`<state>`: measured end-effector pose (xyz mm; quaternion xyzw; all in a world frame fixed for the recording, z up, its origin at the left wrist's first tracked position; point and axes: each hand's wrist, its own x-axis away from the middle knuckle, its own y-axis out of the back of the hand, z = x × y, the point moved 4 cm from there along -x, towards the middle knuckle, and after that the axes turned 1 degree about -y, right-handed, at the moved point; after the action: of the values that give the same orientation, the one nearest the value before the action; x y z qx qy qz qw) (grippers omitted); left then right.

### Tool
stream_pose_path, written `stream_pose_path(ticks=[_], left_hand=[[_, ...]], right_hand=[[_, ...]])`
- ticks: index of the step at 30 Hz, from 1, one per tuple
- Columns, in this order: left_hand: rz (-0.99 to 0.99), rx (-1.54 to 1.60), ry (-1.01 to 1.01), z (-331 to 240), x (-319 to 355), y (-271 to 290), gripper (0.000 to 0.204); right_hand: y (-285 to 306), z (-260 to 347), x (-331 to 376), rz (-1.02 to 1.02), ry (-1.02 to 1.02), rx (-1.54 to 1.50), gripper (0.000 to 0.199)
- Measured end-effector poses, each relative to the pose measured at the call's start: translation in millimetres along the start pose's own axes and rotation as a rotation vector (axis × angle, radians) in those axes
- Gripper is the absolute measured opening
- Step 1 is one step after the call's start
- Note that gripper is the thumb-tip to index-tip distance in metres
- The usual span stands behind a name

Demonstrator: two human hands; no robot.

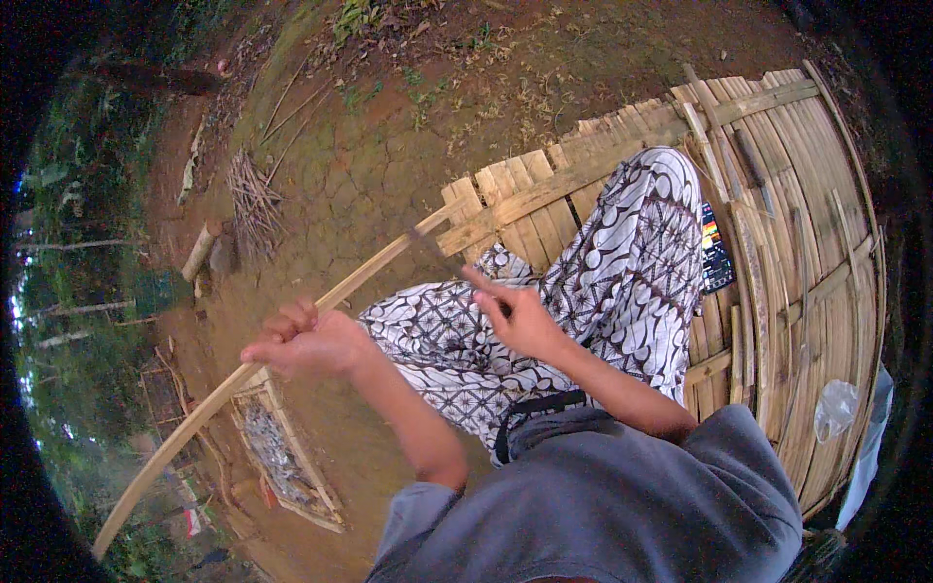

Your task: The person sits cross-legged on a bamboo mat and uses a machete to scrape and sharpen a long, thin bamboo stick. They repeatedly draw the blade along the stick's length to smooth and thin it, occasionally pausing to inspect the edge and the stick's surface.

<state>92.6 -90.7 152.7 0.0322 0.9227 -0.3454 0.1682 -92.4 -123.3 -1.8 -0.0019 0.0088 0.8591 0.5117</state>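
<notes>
I saw two hands at work on one long bamboo strip (243, 374), which ran from about 7 o'clock at the frame's lower left up toward the centre. My left hand (309, 342), a little left of centre at roughly 9 o'clock, had its fingers curled closed around the strip, gripping it. My right hand (520, 316), just right of centre, was closed on the handle of one knife (442, 260), its index finger stretched out along the handle; the dark blade pointed to 10 o'clock and met the strip near its upper end.

Both legs were crossed in black-and-white patterned trousers (622, 282), seated on one slatted bamboo platform (807, 243) that filled the 3 o'clock side. On that platform I counted one dark flat packet with coloured stripes (716, 251) just beside the knee and one crumpled clear plastic bag (836, 408) near 4 o'clock. On the bare earth at 10 o'clock lay one bundle of thin sticks (253, 199), well apart from the hands.
</notes>
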Motion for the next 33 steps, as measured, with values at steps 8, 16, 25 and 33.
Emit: stream_pose_path(ticks=[8, 16, 25, 33], left_hand=[[0.113, 0.044, -0.116, -39, -8, -3, 0.049], [0.004, 0.029, -0.185, -43, -21, 7, 0.046], [0.11, 0.246, -0.183, -98, -13, -2, 0.045], [0.074, 0.337, 0.063, -65, -24, 2, 0.046]], right_hand=[[7, 42, 11, 0.167, 0.081, 0.102, 0.037], [-2, 51, 4, 0.179, 0.116, 0.194, 0.043], [27, 15, -20, 0.142, -0.059, 0.292, 0.036], [-31, -6, 16, 0.234, 0.159, 0.136, 0.05]])
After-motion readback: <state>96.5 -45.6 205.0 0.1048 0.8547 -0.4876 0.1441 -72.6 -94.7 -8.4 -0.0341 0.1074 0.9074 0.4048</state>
